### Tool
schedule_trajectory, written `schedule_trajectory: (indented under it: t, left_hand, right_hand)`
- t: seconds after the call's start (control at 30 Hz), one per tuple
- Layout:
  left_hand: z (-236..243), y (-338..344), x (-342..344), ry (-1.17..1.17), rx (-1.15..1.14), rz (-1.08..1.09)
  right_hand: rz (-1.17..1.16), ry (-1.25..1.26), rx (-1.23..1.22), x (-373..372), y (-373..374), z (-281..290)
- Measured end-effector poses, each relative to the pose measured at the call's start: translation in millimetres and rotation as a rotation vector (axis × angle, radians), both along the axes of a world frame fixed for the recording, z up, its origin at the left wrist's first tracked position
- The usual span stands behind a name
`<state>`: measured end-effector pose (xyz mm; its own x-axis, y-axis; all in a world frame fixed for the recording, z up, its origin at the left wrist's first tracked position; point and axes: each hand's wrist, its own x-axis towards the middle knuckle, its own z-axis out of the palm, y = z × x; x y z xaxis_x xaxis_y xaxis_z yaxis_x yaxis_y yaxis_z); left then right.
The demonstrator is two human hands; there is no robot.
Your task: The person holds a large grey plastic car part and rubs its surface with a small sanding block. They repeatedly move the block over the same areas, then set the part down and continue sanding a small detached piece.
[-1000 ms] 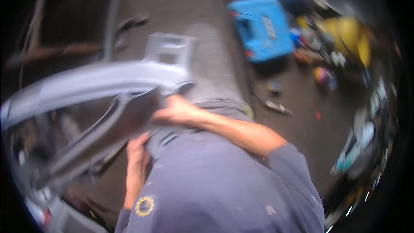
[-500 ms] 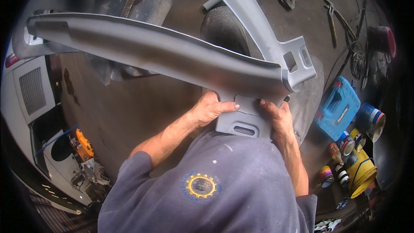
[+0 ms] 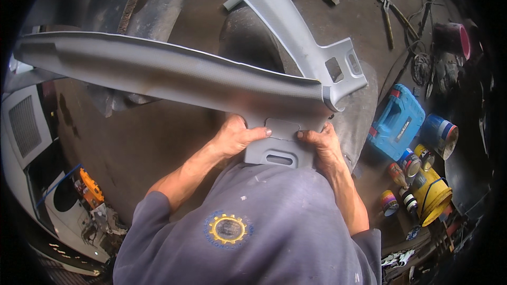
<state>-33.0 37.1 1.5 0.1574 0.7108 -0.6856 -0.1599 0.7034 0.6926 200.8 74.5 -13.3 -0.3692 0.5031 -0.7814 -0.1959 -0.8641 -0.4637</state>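
Observation:
A long grey plastic trim panel stretches from the left to the middle, with a lower tab that has an oblong slot and a squarish section outlined by a thin seam. My left hand grips the tab's left side, thumb on the face near that section. My right hand grips the tab's right side, its thumb at the section's other edge; fingers of both hands are partly hidden behind. A second curved grey trim piece, ending in a bracket with openings, lies beyond the panel on a dark curved object.
A blue plastic case lies on the floor at right, among paint cans, a yellow bucket, a pink container, pliers and cables. At left are a pale vented panel and an orange tool.
Since one second ago the view has swung round and the long panel now lies crosswise above both hands. Over the last half second panel and hands shifted slightly leftward in view, the grip unchanged.

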Motion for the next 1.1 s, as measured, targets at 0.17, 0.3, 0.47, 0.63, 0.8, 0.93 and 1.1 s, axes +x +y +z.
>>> schedule_trajectory:
  t: [0.17, 0.3, 0.47, 0.63, 0.8, 0.93, 1.1]
  left_hand:
    - [-9, -5, -6, -0.024, 0.059, -0.034]
    - [-15, -6, -9, -0.052, 0.11, -0.023]
    - [-17, -5, -14, -0.104, 0.064, -0.072]
    - [-15, -3, -10, -0.07, 0.066, -0.052]
    - [-7, -2, -2, -0.01, 0.011, 0.002]
    - [-1, 0, -1, -0.001, -0.02, 0.012]
    - [-3, -3, -2, 0.002, -0.026, 0.022]
  right_hand:
    - [0.041, -0.004, -0.005, 0, 3, 3]
    - [0.034, 0.043, -0.02, 0, 4, 3]
    - [0.068, 0.07, -0.031, -1, 9, 10]
    - [0.085, 0.059, -0.035, 0, 7, 6]
    - [0.012, 0.054, -0.051, 1, 3, -1]
    - [0.033, 0.024, 0.005, -2, 1, 3]
    - [0.04, 0.021, 0.014, -2, -1, -1]
